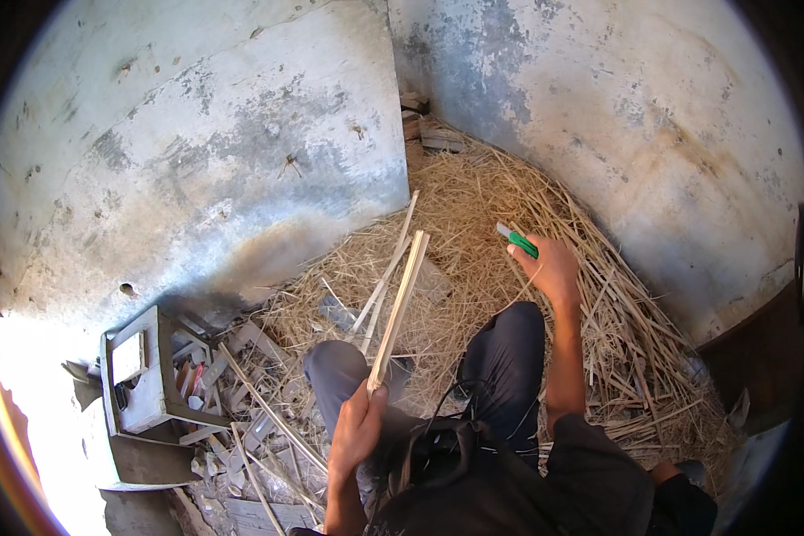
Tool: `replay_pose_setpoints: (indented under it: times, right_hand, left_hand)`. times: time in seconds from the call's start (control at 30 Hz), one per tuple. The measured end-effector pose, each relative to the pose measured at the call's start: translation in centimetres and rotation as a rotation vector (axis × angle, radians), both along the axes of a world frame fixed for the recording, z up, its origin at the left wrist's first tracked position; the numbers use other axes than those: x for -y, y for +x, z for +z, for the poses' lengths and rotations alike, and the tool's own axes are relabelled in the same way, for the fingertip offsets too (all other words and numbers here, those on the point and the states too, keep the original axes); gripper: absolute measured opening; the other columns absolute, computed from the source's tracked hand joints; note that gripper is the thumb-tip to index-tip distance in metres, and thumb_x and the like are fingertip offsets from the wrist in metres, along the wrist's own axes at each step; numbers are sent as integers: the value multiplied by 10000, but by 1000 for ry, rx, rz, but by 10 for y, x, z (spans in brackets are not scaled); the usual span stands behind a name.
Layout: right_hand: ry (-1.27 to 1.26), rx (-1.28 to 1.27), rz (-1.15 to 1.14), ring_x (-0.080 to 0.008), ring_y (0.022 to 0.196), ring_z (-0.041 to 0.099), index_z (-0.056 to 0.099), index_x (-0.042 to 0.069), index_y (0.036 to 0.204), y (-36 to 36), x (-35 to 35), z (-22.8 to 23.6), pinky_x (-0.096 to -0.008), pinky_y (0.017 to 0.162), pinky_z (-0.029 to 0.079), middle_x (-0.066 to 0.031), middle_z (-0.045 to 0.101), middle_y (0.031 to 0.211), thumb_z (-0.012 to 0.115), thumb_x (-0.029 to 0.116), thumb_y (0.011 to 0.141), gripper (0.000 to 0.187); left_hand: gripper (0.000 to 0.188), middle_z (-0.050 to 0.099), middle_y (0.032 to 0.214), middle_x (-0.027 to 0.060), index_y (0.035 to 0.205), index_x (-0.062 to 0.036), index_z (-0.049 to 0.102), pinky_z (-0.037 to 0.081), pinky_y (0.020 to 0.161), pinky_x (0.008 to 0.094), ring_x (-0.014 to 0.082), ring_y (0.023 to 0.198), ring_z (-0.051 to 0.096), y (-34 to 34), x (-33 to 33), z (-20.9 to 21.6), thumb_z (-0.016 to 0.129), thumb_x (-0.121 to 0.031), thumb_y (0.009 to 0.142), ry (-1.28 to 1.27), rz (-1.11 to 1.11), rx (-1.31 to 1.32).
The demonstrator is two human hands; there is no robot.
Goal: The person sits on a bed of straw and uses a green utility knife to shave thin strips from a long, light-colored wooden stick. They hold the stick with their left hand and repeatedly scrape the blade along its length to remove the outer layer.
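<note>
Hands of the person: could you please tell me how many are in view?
2: the left hand grips a split cane strip low centre; the right hand holds a green knife over the straw.

Blown-out sun glare lower left, shaded corner, dark fisheye rim

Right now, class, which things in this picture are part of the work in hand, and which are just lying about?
In hand:
- thin split cane strips, gripped by the left hand
- green-handled knife, in the right hand

Lying about:
- pile of straw
- small grey wooden stool on its side
- wood scraps
- bricks in the corner
</note>
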State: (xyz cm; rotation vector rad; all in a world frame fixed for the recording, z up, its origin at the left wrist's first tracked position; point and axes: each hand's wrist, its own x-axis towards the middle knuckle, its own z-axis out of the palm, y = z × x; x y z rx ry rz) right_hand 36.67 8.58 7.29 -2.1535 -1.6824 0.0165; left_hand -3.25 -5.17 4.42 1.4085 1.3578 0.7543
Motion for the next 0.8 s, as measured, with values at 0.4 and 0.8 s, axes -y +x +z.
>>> replay_pose_setpoints:
  times: [0.4,0.8]
  right_hand:
    - [497,-459,385,-246,724,750,734,66,1162,-76,31,4,-350,635,571,-120,775,912,675,449,1036,408]
    - [508,-264,867,-242,685,748,780,79,994,-133,61,1,-347,601,570,-49,781,861,831,424,897,362]
  left_hand:
    - [229,583,772,162,1101,40,598,467,715,408,248,716,512,24,-18,22,534,-179,1109,63,-90,5]
    - [245,624,765,157,1094,38,620,476,705,398,233,707,588,36,-21,42,521,-185,1114,130,-43,45]
